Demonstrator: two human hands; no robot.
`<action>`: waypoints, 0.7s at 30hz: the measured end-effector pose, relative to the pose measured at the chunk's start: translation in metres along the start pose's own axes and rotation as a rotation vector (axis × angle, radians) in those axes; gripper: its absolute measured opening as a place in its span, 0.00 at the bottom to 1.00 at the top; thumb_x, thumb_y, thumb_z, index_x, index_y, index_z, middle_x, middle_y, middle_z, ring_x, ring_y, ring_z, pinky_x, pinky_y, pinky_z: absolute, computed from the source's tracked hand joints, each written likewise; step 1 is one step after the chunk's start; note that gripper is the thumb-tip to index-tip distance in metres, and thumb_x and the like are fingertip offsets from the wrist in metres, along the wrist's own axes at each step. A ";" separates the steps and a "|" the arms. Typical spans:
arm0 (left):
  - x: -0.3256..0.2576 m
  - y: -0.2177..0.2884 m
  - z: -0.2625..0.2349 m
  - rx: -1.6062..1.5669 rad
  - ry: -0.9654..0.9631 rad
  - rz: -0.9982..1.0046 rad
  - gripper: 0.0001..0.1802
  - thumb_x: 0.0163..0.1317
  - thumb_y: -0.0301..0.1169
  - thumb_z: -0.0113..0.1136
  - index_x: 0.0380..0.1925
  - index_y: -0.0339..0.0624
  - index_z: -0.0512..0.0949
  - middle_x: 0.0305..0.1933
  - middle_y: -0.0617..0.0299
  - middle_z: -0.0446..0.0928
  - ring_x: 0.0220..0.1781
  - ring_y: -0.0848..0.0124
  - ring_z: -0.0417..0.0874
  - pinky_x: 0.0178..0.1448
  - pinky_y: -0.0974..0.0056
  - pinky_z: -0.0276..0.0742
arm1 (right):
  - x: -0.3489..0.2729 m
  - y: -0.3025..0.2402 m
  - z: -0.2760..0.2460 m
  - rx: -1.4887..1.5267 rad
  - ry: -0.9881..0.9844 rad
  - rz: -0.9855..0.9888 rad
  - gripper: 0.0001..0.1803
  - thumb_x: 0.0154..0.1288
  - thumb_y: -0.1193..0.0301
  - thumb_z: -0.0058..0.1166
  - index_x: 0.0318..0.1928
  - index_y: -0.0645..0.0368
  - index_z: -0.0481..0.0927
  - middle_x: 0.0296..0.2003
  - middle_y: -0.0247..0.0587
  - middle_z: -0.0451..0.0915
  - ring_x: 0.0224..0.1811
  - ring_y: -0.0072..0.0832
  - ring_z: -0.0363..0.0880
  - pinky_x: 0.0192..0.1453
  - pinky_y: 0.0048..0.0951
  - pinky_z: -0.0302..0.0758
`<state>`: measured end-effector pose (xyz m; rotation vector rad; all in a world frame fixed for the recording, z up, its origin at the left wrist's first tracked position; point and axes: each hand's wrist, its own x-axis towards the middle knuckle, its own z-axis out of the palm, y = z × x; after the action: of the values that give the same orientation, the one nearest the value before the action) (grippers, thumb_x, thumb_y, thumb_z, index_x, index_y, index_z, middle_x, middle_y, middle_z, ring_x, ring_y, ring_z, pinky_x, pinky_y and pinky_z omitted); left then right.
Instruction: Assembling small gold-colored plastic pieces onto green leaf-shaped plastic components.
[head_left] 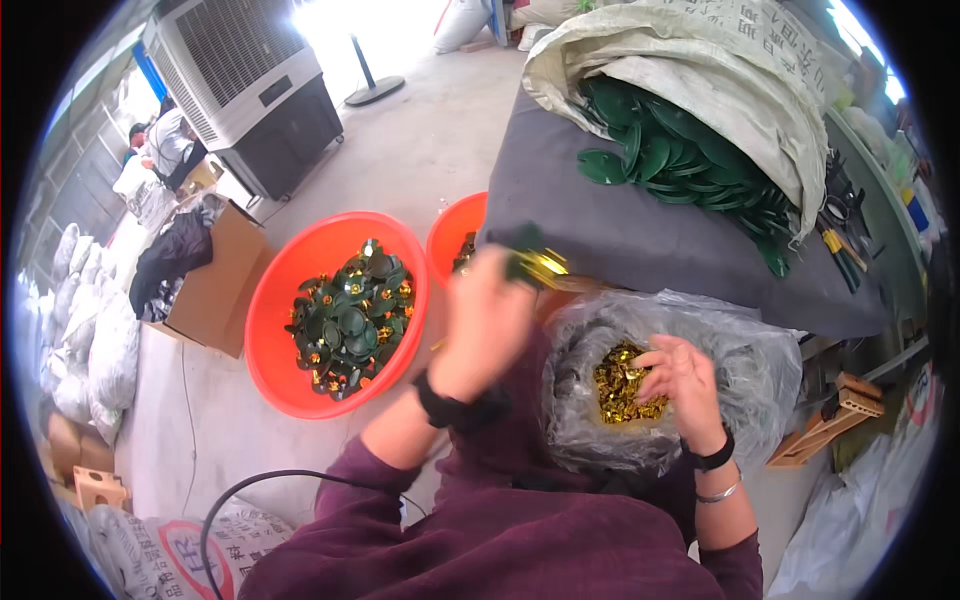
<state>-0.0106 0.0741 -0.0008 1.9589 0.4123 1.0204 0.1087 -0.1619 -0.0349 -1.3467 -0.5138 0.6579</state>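
Head cam, looking down: a person in a maroon top is working over a clear plastic bag (760, 370) resting in the lap, w/ a heap of small gold pieces (618, 385) inside. The right hand (685, 375) is dipping into that heap, fingers curled loosely over the gold bits; whether it is actually pinching one can't be told. The left hand (485, 320) is lifting, blurred, closed around a green disc (527, 250) w/ a gold piece at its fingertips, just above the bag's far edge.

To the left on the floor, a big orange basin (275, 330) is holding green discs w/ gold centres (350, 320); a second orange basin (450, 235) is peeking out beside it, touching the grey worktop (620, 235). On the worktop a white woven sack (720, 70) is lying open, spilling plain green discs (670, 150). Hand tools are lying at the worktop's right edge.

Handling, by the look: the discs appear thin, light, stiff plastic, probably best pinched at the rim, thumb on one face. The gold pieces look tiny, shiny and likely slippery, apt to tangle in the heap, so fingertip pick-up of one at a time seems right. The bag is soft and will be shifting under any push.
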 end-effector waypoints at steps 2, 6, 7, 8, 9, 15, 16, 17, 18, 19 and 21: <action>0.035 -0.016 -0.038 -0.250 0.100 -0.253 0.09 0.52 0.21 0.47 0.33 0.30 0.74 0.20 0.62 0.74 0.17 0.75 0.76 0.21 0.70 0.71 | 0.017 0.000 -0.022 -0.190 0.020 -0.052 0.19 0.72 0.62 0.46 0.47 0.68 0.74 0.33 0.46 0.80 0.24 0.26 0.80 0.26 0.26 0.78; 0.098 -0.093 -0.070 -0.007 0.077 -0.380 0.15 0.52 0.25 0.50 0.39 0.28 0.74 0.25 0.54 0.78 0.21 0.69 0.79 0.26 0.66 0.75 | 0.059 0.023 -0.043 -0.733 -0.069 0.104 0.15 0.61 0.65 0.57 0.39 0.66 0.79 0.31 0.48 0.82 0.28 0.31 0.82 0.30 0.32 0.78; 0.109 -0.099 -0.068 0.250 -0.039 -0.449 0.17 0.52 0.26 0.51 0.42 0.28 0.74 0.29 0.50 0.80 0.25 0.64 0.82 0.31 0.62 0.78 | 0.068 0.041 -0.055 -1.021 -0.201 -0.031 0.15 0.59 0.64 0.59 0.38 0.64 0.80 0.32 0.50 0.82 0.32 0.37 0.82 0.34 0.36 0.78; 0.116 -0.095 -0.061 0.244 -0.047 -0.431 0.17 0.52 0.26 0.51 0.42 0.28 0.74 0.29 0.50 0.80 0.25 0.64 0.82 0.31 0.62 0.78 | 0.072 0.056 -0.065 -1.307 -0.334 -0.165 0.15 0.56 0.64 0.60 0.38 0.63 0.81 0.33 0.52 0.82 0.35 0.43 0.82 0.39 0.40 0.78; 0.122 -0.089 -0.052 0.492 0.051 -0.100 0.20 0.51 0.28 0.53 0.45 0.30 0.74 0.35 0.46 0.79 0.32 0.58 0.82 0.39 0.58 0.78 | 0.070 0.060 -0.061 -1.439 -0.432 0.016 0.17 0.53 0.64 0.61 0.41 0.61 0.81 0.38 0.52 0.82 0.42 0.51 0.79 0.48 0.44 0.75; 0.167 -0.024 0.038 0.668 -0.314 0.319 0.21 0.52 0.30 0.54 0.47 0.36 0.77 0.47 0.44 0.78 0.51 0.47 0.78 0.56 0.52 0.74 | 0.052 0.093 -0.038 -1.573 -0.729 0.020 0.25 0.56 0.73 0.50 0.58 0.59 0.71 0.45 0.59 0.78 0.48 0.50 0.78 0.48 0.45 0.76; 0.176 -0.022 0.053 0.723 -0.397 0.269 0.20 0.53 0.31 0.54 0.47 0.36 0.78 0.48 0.45 0.78 0.52 0.48 0.78 0.56 0.53 0.74 | 0.055 0.105 -0.034 -1.604 -0.770 0.035 0.22 0.57 0.74 0.51 0.54 0.60 0.72 0.45 0.58 0.78 0.46 0.50 0.79 0.46 0.46 0.77; 0.185 -0.020 0.068 0.718 -0.395 0.282 0.20 0.53 0.31 0.54 0.47 0.36 0.78 0.48 0.45 0.78 0.52 0.48 0.78 0.56 0.53 0.74 | 0.057 0.115 -0.035 -1.595 -0.741 -0.022 0.21 0.57 0.74 0.51 0.53 0.61 0.72 0.43 0.58 0.79 0.45 0.50 0.80 0.45 0.46 0.77; 0.191 -0.018 0.079 0.778 -0.475 0.184 0.19 0.55 0.32 0.54 0.46 0.37 0.78 0.49 0.45 0.78 0.52 0.48 0.78 0.57 0.53 0.74 | 0.058 0.117 -0.032 -1.587 -0.714 -0.082 0.20 0.57 0.73 0.52 0.52 0.62 0.72 0.42 0.58 0.80 0.44 0.50 0.80 0.44 0.46 0.77; 0.196 -0.017 0.086 0.836 -0.553 0.085 0.19 0.56 0.33 0.53 0.46 0.37 0.78 0.50 0.45 0.78 0.53 0.49 0.79 0.57 0.53 0.74 | 0.059 0.117 -0.029 -1.598 -0.770 -0.024 0.19 0.57 0.73 0.53 0.50 0.63 0.73 0.39 0.58 0.80 0.43 0.50 0.80 0.44 0.46 0.77; 0.202 -0.020 0.097 0.872 -0.587 0.082 0.18 0.57 0.33 0.53 0.46 0.37 0.78 0.51 0.45 0.78 0.54 0.49 0.78 0.57 0.53 0.74 | 0.053 0.117 -0.030 -1.593 -0.849 0.040 0.19 0.56 0.72 0.55 0.48 0.66 0.73 0.34 0.56 0.81 0.40 0.50 0.81 0.42 0.45 0.77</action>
<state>0.1910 0.1568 0.0556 2.9376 0.4837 0.2456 0.1511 -0.1352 -0.1569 -2.4950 -1.9679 0.8538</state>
